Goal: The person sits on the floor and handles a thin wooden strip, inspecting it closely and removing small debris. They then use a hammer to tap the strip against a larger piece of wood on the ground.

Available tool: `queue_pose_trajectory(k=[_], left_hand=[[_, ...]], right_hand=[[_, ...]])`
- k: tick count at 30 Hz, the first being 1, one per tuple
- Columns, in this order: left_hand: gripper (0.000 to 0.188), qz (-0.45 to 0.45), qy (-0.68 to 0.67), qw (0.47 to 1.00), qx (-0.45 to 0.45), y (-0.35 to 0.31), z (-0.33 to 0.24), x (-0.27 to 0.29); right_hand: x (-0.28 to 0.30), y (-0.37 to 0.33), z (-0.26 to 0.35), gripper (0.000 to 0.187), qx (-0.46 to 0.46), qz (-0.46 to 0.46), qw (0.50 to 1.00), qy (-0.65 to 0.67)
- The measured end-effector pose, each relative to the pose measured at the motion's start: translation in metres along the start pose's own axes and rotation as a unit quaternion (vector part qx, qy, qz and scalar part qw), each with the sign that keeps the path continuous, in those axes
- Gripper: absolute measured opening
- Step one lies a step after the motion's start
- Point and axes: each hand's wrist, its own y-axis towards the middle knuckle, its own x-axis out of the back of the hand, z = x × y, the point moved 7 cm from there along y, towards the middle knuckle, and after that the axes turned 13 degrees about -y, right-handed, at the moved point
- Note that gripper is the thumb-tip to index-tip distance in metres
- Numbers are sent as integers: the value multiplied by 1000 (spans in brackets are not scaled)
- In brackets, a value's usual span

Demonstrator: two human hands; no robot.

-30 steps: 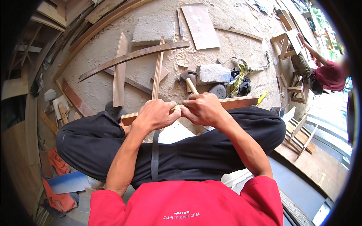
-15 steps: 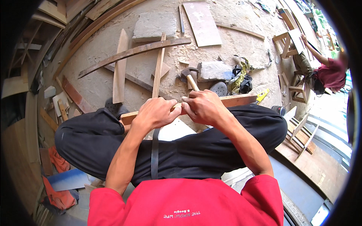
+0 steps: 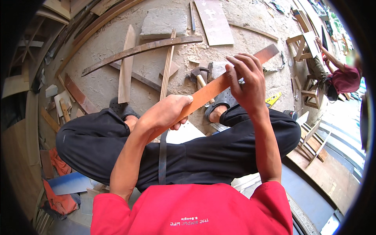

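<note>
A long reddish-brown wooden strip (image 3: 211, 89) slants over my lap, its far end up to the right. My left hand (image 3: 168, 111) is closed around its lower part, thumb on top and fingertips showing beneath. My right hand (image 3: 248, 84) is over the upper part with fingers apart and loosely bent; whether the palm touches the wood is hidden. A small pale bit shows by the right palm, too small to name. Beyond the strip, a hammer (image 3: 201, 79) with a pale handle leans among blocks on the floor, partly covered by the strip.
A curved wooden strip (image 3: 145, 52) lies across upright boards (image 3: 126, 66) ahead on the left. Concrete blocks (image 3: 163, 22) and a pale panel (image 3: 214, 21) are on the dusty floor. A yellow-handled saw (image 3: 273, 99) is by my right knee. Another person (image 3: 344, 80) works at far right.
The strip has turned from lying level across my legs to a steep slant with its broad face showing. My hands have moved apart, the right going up and outward.
</note>
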Motion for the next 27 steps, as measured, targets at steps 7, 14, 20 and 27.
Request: queue_pose_trajectory(k=[7, 14, 20, 27], left_hand=[[40, -18, -16, 1000, 17, -7, -5, -5], [45, -49, 7, 999, -6, -12, -10, -7], [50, -79, 47, 994, -60, -13, -16, -6], [54, -74, 45, 991, -100, -9, -13, -5]], right_hand=[[-5, -1, -3, 17, 8, 6, 1000, -13], [1, 3, 0, 13, 31, -23, 999, -26], [14, 9, 7, 14, 46, -29, 998, -43], [17, 10, 8, 13, 78, -51, 992, -83]])
